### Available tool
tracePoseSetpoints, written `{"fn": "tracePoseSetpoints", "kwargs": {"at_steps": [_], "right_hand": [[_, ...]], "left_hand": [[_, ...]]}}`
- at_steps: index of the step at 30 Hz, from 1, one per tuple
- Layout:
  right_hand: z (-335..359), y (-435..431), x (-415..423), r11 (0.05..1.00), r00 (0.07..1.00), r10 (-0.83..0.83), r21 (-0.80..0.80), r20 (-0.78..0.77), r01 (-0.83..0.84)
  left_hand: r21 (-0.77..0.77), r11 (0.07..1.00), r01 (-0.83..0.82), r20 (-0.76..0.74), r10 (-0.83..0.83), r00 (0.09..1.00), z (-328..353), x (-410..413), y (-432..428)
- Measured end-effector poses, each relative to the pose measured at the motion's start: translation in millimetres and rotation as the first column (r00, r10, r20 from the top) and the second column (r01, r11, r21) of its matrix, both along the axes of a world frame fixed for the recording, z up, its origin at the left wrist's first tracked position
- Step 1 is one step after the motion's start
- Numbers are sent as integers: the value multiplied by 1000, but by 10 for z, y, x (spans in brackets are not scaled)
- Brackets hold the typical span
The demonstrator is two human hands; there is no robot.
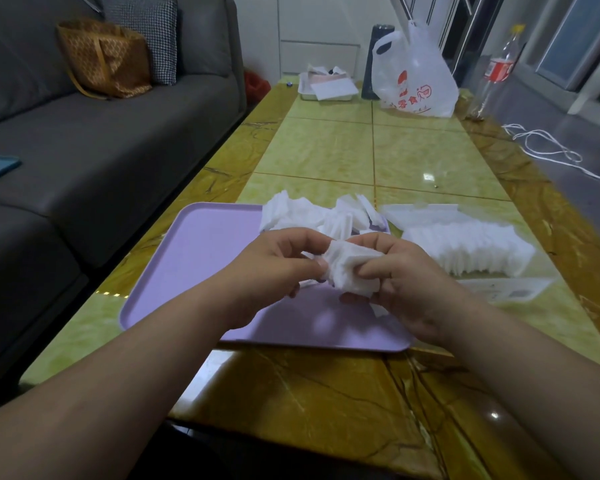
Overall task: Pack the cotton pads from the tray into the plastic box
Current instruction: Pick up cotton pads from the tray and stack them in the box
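A lilac tray [194, 258] lies on the table in front of me. A loose heap of white cotton pads [312, 214] sits at its far right corner. Both hands hover over the tray's middle, gripping a small stack of cotton pads [352, 270] between them. My left hand [278, 268] pinches the stack's left end, and my right hand [406, 282] holds its right end. To the right of the tray stands a clear plastic box [426, 211] with a packed row of cotton pads [475, 249] in it. Its transparent lid [510, 289] lies flat in front of it.
The table is glossy yellow-green marble [326, 150]. At its far end stand a white tray with papers [328, 86], a white plastic bag [416, 77], a dark flask [378, 60] and a bottle [496, 71]. A grey sofa [101, 133] runs along the left, with white cables [548, 150] on the right.
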State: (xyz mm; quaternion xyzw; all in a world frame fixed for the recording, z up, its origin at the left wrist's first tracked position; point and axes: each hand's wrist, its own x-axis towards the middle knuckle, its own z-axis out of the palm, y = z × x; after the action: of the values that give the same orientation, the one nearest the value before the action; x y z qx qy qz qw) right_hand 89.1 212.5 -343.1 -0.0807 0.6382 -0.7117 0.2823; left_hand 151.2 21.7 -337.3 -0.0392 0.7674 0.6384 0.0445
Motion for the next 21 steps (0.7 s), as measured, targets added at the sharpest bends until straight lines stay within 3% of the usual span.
{"fn": "tracePoseSetpoints", "kwargs": {"at_steps": [7, 12, 16, 21], "right_hand": [[-72, 7, -38, 999, 992, 6, 39, -127, -1], [-81, 32, -16, 994, 949, 42, 109, -313, -8], [-97, 37, -7, 989, 933, 27, 146, -360, 28], [-107, 39, -3, 990, 925, 51, 143, -376, 4]], "left_hand": [[-272, 962, 3, 25, 4, 1000, -15, 4, -20], [-170, 985, -3, 16, 6, 1000, 24, 21, -49], [-103, 994, -22, -15, 20, 1000, 41, 24, -31], [-194, 980, -48, -62, 36, 997, 8, 32, 30]]}}
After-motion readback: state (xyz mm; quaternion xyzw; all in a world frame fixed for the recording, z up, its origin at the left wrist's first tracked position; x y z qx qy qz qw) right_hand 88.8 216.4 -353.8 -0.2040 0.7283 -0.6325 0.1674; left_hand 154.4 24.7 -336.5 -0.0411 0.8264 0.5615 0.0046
